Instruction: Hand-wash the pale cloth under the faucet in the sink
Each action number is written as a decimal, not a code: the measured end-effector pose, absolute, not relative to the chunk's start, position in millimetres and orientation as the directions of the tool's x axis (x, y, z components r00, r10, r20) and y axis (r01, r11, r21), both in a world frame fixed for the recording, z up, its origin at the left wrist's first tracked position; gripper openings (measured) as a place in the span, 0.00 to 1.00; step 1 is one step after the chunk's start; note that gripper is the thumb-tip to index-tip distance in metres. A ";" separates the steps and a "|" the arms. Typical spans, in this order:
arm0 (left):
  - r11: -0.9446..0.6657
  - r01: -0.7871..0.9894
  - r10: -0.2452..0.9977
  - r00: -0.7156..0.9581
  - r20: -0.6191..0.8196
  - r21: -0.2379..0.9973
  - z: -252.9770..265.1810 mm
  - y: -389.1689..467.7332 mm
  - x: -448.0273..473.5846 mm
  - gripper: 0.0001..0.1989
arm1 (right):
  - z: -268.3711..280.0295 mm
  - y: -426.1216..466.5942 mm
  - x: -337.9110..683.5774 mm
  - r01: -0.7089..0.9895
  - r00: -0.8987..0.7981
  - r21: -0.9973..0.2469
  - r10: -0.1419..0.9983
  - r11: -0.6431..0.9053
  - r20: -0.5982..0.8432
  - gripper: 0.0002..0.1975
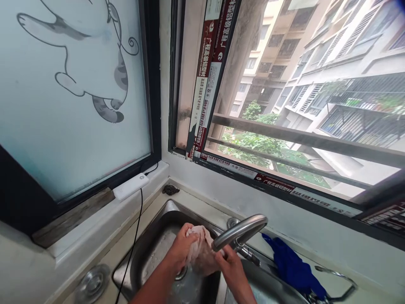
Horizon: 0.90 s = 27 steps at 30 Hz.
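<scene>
Both hands over the sink (pixel 148 249), under the tap (pixel 238 231). Left hand (pixel 182 249) and right hand (pixel 230 262) both closed on a pale wet cloth (pixel 200 249), bunched between them just below the spout. Blue cloth (pixel 292 266) lies on the counter to the right, apart. White power bank (pixel 130 186) with black cable (pixel 134 240) sits on the sill, cable running down beside the basin. To do it well: keep the cloth low inside the basin, squeeze evenly from both ends, keep splashes away from cable.
</scene>
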<state>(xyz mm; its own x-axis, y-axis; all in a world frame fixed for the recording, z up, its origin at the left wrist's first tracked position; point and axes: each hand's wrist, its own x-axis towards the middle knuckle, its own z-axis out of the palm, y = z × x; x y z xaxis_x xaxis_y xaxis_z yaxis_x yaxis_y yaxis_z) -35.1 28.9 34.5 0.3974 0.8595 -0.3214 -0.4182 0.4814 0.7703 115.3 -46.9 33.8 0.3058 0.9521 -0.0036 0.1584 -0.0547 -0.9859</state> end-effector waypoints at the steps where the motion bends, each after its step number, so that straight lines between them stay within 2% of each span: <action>1: 0.468 -0.416 0.868 0.380 -0.319 0.779 32.8 31.2 -36.2 0.20 | 34.7 -48.1 109.6 0.137 0.301 -0.988 0.953 -0.076 -0.032 0.19; 5: 0.428 -0.410 0.892 0.333 -0.305 0.806 31.6 33.8 -39.0 0.19 | 43.1 -49.6 81.7 -0.030 0.180 -0.986 0.969 -0.164 -0.167 0.25; 8: 0.422 -0.403 0.896 0.320 -0.307 0.812 33.8 26.6 -40.1 0.19 | 46.0 -45.0 73.8 -0.068 0.101 -0.992 0.988 -0.106 -0.113 0.25; 10: 0.428 -0.395 0.894 0.319 -0.315 0.813 35.8 20.0 -40.2 0.18 | 41.2 -41.0 78.7 -0.080 0.148 -0.991 0.982 -0.109 -0.120 0.26; 14: 0.451 -0.378 0.878 0.353 -0.325 0.809 43.5 9.2 -37.8 0.17 | 22.6 -37.7 94.3 -0.140 0.351 -0.969 0.905 -0.204 -0.241 0.30; 16: 0.465 -0.366 0.864 0.385 -0.324 0.806 50.1 6.2 -35.2 0.15 | 17.9 -38.9 96.1 -0.157 0.343 -0.965 0.904 -0.211 -0.254 0.30; 18: 0.478 -0.350 0.848 0.422 -0.320 0.806 56.8 4.6 -32.4 0.13 | 19.3 -40.0 93.3 -0.173 0.257 -0.967 0.940 -0.186 -0.226 0.31; 23: 0.490 -0.347 0.846 0.412 -0.339 0.800 60.6 4.0 -28.3 0.15 | 33.6 -38.3 86.5 -0.077 0.092 -0.988 0.986 -0.133 -0.140 0.31; 27: 0.481 -0.409 0.864 0.372 -0.339 0.776 59.3 4.6 -27.0 0.22 | 40.0 -32.3 92.3 0.075 0.038 -0.992 0.995 -0.099 -0.097 0.23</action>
<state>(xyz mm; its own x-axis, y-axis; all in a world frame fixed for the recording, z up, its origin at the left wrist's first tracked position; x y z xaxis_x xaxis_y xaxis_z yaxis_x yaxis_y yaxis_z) -27.0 4.6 59.3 0.3723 0.8640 -0.3389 -0.4087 0.4805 0.7759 92.3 -32.3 40.0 0.0381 0.9946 -0.0967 0.0749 -0.0994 -0.9922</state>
